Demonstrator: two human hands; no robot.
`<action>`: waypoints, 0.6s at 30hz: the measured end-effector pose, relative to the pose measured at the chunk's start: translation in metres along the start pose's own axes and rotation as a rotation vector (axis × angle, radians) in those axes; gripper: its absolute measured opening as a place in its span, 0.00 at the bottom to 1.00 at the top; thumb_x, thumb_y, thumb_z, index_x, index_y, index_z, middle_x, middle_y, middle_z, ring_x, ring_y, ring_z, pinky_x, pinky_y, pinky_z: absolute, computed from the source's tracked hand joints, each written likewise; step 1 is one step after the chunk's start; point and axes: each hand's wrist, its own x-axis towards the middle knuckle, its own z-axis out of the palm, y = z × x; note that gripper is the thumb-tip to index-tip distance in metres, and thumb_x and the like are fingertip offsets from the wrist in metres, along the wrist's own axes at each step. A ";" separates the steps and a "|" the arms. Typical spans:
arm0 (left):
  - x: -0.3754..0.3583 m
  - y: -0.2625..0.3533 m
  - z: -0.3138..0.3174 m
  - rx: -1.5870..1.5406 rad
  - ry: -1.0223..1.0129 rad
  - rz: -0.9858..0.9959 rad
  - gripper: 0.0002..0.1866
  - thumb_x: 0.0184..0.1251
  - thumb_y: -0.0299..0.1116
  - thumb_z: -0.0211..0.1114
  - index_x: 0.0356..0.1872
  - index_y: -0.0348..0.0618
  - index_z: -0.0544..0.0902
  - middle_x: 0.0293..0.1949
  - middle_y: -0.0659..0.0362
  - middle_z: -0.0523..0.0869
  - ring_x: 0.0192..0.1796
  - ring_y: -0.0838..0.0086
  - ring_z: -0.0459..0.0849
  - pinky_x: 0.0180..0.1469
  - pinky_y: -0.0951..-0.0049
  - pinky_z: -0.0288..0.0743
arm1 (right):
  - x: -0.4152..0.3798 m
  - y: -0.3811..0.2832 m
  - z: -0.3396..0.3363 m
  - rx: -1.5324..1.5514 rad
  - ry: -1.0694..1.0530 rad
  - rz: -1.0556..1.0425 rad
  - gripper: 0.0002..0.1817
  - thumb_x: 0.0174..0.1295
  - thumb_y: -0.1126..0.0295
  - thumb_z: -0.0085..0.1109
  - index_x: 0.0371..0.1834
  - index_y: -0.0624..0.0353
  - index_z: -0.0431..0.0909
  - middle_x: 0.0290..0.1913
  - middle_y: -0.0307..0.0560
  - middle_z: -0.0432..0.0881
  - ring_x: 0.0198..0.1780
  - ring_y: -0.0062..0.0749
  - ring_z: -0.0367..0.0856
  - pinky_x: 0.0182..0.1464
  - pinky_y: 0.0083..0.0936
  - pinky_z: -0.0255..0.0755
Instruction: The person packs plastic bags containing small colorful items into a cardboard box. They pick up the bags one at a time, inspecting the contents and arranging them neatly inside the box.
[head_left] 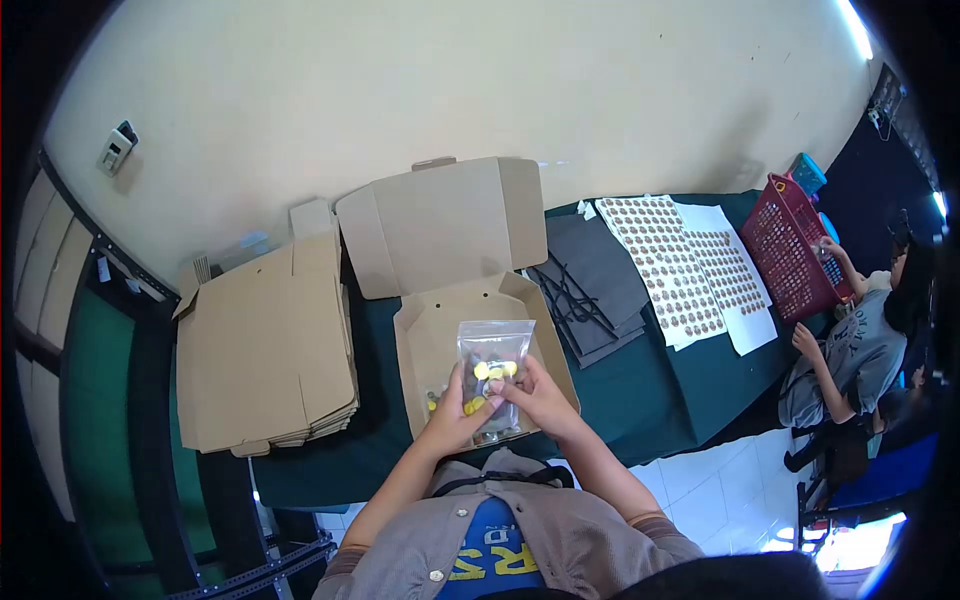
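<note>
Both my hands hold a clear zip bag (496,345) over the open cardboard box (420,330). Yellow and dark small round pieces show through its plastic; I cannot make out their kind. My left hand (458,413) is closed on the bag's left side. On the other side, my right hand (542,395) grips it, with the thumb across the front. Further yellow and grey pieces lie inside the box near my left fingers, partly hidden. The box's lid (450,220) stands raised towards the wall.
Flattened cardboard boxes (265,350) are stacked at the left. Dark grey bags with black handles (595,285) and printed sticker sheets (665,265) lie to the right. Beyond them are a red basket (795,250) and another person (850,345), one hand at the basket.
</note>
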 end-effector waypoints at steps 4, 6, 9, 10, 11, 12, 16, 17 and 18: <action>-0.005 -0.011 -0.001 0.041 -0.007 -0.065 0.38 0.58 0.27 0.62 0.66 0.37 0.48 0.57 0.53 0.66 0.59 0.71 0.67 0.59 0.73 0.62 | 0.000 0.006 0.001 -0.008 0.001 -0.051 0.18 0.61 0.73 0.54 0.52 0.63 0.64 0.43 0.43 0.76 0.44 0.23 0.76 0.46 0.21 0.71; -0.006 -0.012 -0.002 0.124 0.003 -0.076 0.36 0.58 0.25 0.62 0.65 0.40 0.51 0.57 0.54 0.66 0.59 0.71 0.67 0.60 0.73 0.62 | 0.001 0.006 0.001 0.025 0.028 -0.013 0.18 0.61 0.72 0.55 0.52 0.62 0.64 0.42 0.43 0.76 0.45 0.23 0.76 0.46 0.22 0.70; -0.001 -0.004 0.002 0.005 0.029 0.075 0.32 0.61 0.28 0.61 0.64 0.43 0.55 0.54 0.57 0.69 0.55 0.74 0.71 0.53 0.75 0.68 | 0.000 0.004 0.000 0.069 0.076 0.071 0.19 0.61 0.72 0.55 0.54 0.62 0.64 0.42 0.42 0.77 0.45 0.23 0.75 0.47 0.21 0.70; -0.001 -0.003 0.002 0.004 0.029 0.074 0.32 0.61 0.28 0.61 0.64 0.43 0.55 0.54 0.57 0.69 0.55 0.74 0.71 0.53 0.75 0.68 | 0.000 0.007 -0.001 0.015 0.035 0.039 0.19 0.62 0.72 0.54 0.55 0.62 0.63 0.45 0.43 0.76 0.46 0.23 0.75 0.49 0.21 0.69; -0.002 -0.003 0.002 -0.141 0.096 -0.013 0.30 0.62 0.30 0.59 0.64 0.44 0.56 0.53 0.58 0.70 0.52 0.76 0.72 0.48 0.78 0.70 | -0.001 0.009 -0.002 -0.039 -0.007 0.009 0.20 0.62 0.73 0.52 0.57 0.62 0.62 0.47 0.44 0.76 0.47 0.24 0.75 0.51 0.21 0.69; -0.003 -0.003 0.002 -0.287 0.163 -0.101 0.28 0.64 0.33 0.58 0.63 0.44 0.57 0.52 0.59 0.72 0.48 0.78 0.74 0.43 0.80 0.72 | -0.001 0.010 -0.001 -0.039 -0.006 0.011 0.20 0.62 0.73 0.52 0.57 0.62 0.62 0.47 0.44 0.76 0.47 0.24 0.75 0.51 0.21 0.69; -0.004 -0.010 0.004 -0.319 0.258 -0.040 0.25 0.68 0.37 0.53 0.63 0.44 0.58 0.51 0.60 0.73 0.45 0.79 0.75 0.38 0.82 0.73 | 0.003 0.011 0.007 -0.001 -0.065 -0.035 0.21 0.63 0.72 0.52 0.58 0.62 0.61 0.48 0.45 0.75 0.48 0.24 0.75 0.51 0.21 0.69; -0.004 -0.011 0.002 -0.319 0.260 -0.039 0.25 0.68 0.37 0.53 0.63 0.44 0.58 0.51 0.60 0.73 0.45 0.79 0.75 0.38 0.82 0.73 | 0.004 0.011 0.008 0.041 -0.045 -0.019 0.21 0.63 0.73 0.52 0.58 0.62 0.61 0.48 0.45 0.75 0.48 0.24 0.75 0.51 0.21 0.69; -0.004 -0.008 0.000 -0.399 0.240 -0.080 0.26 0.68 0.36 0.54 0.63 0.44 0.57 0.51 0.60 0.72 0.46 0.79 0.75 0.39 0.82 0.73 | 0.004 0.010 0.010 0.040 -0.046 -0.018 0.21 0.63 0.73 0.52 0.58 0.62 0.61 0.48 0.45 0.75 0.48 0.24 0.75 0.51 0.21 0.69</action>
